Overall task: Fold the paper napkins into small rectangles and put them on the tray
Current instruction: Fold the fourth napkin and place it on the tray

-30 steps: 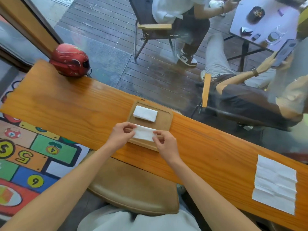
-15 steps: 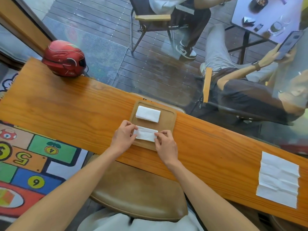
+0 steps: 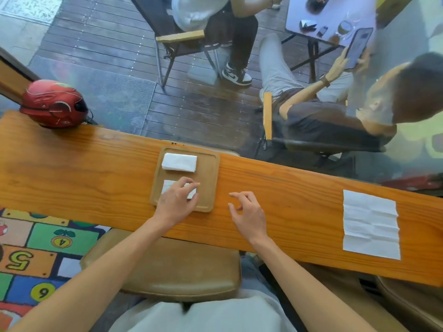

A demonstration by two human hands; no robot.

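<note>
A wooden tray (image 3: 211, 173) lies on the long wooden counter (image 3: 96, 178). One folded white napkin (image 3: 179, 162) rests at the tray's far side. A second folded napkin (image 3: 167, 186) lies at the near side, mostly covered by my left hand (image 3: 177, 200), whose fingers press down on it. My right hand (image 3: 248, 213) hovers over the bare counter just right of the tray, fingers loosely curled and holding nothing. An unfolded, creased white napkin (image 3: 370, 224) lies flat far to the right on the counter.
A red helmet (image 3: 54, 104) sits at the counter's far left end. A tan stool seat (image 3: 172, 264) is below the counter in front of me. Beyond the glass, seated people, chairs and a small table occupy the deck.
My right hand let go of the near napkin and moved right off the tray. My left hand slid over the napkin and now lies flat on it.
</note>
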